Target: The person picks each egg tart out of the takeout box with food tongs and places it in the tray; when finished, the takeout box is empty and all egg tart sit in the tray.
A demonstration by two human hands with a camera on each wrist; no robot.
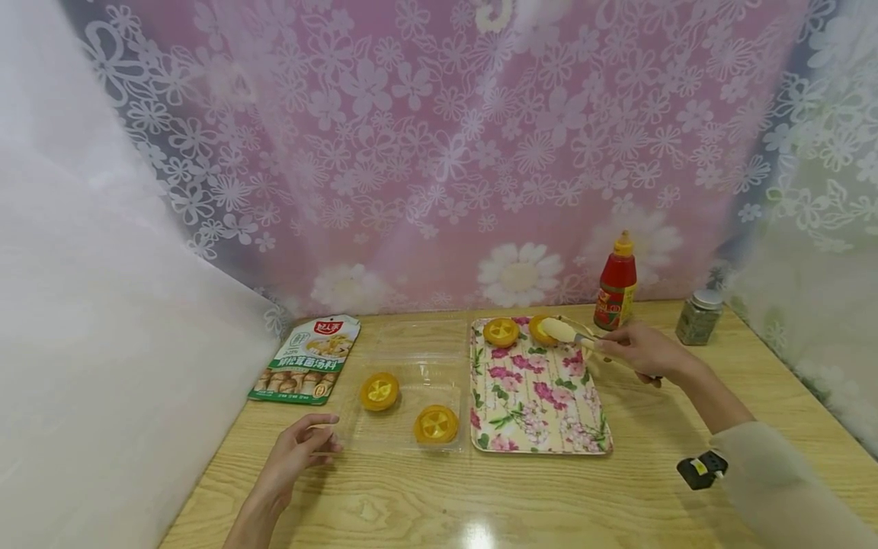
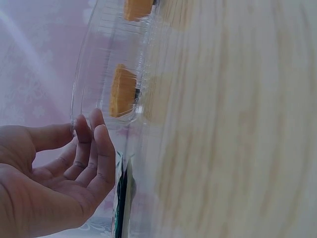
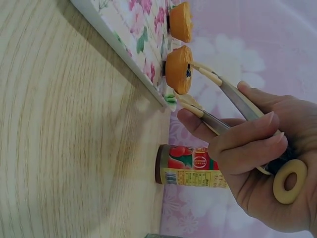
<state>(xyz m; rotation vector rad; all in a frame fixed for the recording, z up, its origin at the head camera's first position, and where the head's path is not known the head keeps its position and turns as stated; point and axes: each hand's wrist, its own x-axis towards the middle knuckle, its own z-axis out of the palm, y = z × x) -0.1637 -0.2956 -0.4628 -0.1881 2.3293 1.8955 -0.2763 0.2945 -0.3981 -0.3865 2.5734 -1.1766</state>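
My right hand (image 1: 641,352) grips a pair of tongs (image 3: 237,99) with cream-coloured tips. The spread tips reach an egg tart (image 3: 178,69) at the back right of a flowered tray (image 1: 542,404); whether they squeeze it I cannot tell. Another egg tart (image 1: 501,332) sits beside it on the tray. Left of the tray lies an open clear plastic box (image 1: 394,438) holding two egg tarts, one at the left (image 1: 379,391) and one at the front right (image 1: 436,424). My left hand (image 2: 64,173) is loosely bent at the box's left edge, its fingertips touching or almost touching the rim.
A green and white food packet (image 1: 309,362) lies behind the left hand. A red sauce bottle (image 1: 615,290) with a yellow cap stands behind the right hand, and a lidded glass jar (image 1: 700,319) stands to its right. A flowered curtain (image 1: 439,191) hangs along the table's back.
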